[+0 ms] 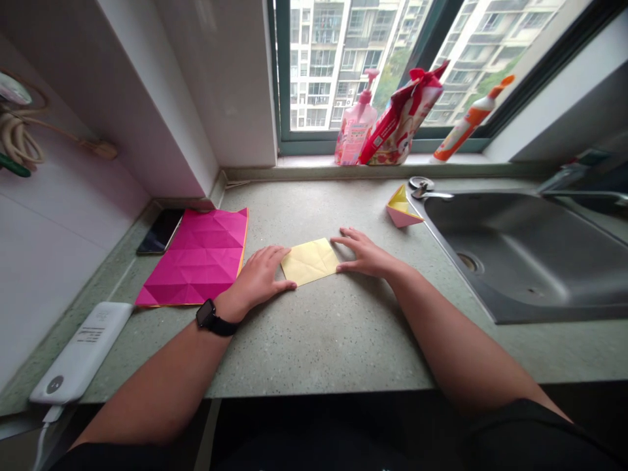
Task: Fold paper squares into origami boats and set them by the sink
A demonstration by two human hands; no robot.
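A folded sheet of pale yellow paper [310, 261] lies flat on the speckled counter between my hands, with crease lines across it. My left hand [261, 275], below a black watch, touches the paper's left edge with its thumb and fingers apart. On the other side, my right hand [364, 254] has its fingers spread, with the thumb at the paper's lower right corner. Neither hand is closed around the sheet. Farther right stands a small folded paper boat [404, 210], pink outside and yellow inside, beside the sink.
Creased magenta paper sheets [196, 258] lie at left, partly over a phone [161, 232]. A white power bank [82, 353] with a cable sits near the front left edge. A steel sink [530, 255] takes up the right. A pump bottle [355, 127] stands on the sill.
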